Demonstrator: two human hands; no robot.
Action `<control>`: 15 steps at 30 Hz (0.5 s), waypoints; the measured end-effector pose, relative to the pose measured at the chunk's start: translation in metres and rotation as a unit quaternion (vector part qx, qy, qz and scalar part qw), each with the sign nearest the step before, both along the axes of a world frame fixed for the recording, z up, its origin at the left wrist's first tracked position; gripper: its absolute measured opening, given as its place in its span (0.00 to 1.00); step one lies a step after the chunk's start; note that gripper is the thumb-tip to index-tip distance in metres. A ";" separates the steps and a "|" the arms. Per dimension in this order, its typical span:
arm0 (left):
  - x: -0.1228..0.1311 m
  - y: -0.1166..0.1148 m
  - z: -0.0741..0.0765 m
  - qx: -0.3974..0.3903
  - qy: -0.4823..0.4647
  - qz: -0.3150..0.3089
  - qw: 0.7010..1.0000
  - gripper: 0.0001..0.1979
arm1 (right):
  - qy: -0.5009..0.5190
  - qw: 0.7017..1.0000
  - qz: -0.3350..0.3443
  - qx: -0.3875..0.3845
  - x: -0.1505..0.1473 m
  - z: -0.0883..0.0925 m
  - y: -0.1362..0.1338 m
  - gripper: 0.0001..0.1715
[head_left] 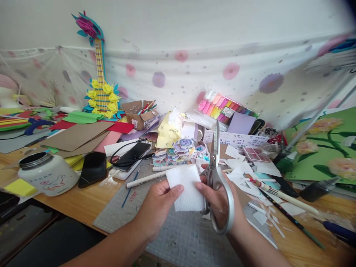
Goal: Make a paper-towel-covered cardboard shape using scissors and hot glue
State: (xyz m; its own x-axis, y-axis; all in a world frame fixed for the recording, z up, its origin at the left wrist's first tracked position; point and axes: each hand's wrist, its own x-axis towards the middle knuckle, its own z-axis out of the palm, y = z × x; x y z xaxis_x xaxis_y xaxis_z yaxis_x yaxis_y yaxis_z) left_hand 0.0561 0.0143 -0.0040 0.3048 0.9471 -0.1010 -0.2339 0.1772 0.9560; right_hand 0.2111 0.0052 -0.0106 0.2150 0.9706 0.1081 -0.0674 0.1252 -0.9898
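The left hand (157, 205) pinches one side of a white textured sheet (185, 189), which sits between both hands, while the right hand (220, 198) pinches its other side and also carries silver scissors (214, 161) pointing forward, above a gray cutting mat (178, 237).

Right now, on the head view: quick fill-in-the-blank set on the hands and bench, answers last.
1. The right hand holds a pair of metal ____.
2. The textured sheet pinched by the left hand is ____ in colour.
3. The flowers on the lower part of the guitar-shaped craft are ____.
4. The mouth of the white jar is ____, with nothing covering it.

Missing words: scissors; white; yellow; open.
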 end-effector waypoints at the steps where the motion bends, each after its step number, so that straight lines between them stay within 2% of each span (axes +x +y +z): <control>1: -0.001 0.000 0.002 0.002 0.008 0.000 1.000 0.10 | 0.000 1.000 -0.002 0.002 0.001 -0.001 0.001 0.29; 5: -0.009 0.008 0.008 -0.017 0.007 0.018 1.000 0.10 | -0.001 1.000 0.016 0.026 0.009 -0.002 -0.001 0.27; 10: -0.031 0.032 0.018 -0.070 -0.141 0.127 0.979 0.09 | 0.048 0.974 0.211 0.068 0.011 0.001 -0.015 0.32; 12: -0.041 0.041 0.020 -0.062 -0.162 0.157 0.972 0.06 | 0.081 0.957 0.275 0.050 0.005 -0.002 -0.020 0.34; 15: -0.053 0.052 0.020 -0.057 -0.186 0.192 0.962 0.02 | 0.138 0.926 0.351 -0.021 -0.005 -0.009 -0.027 0.37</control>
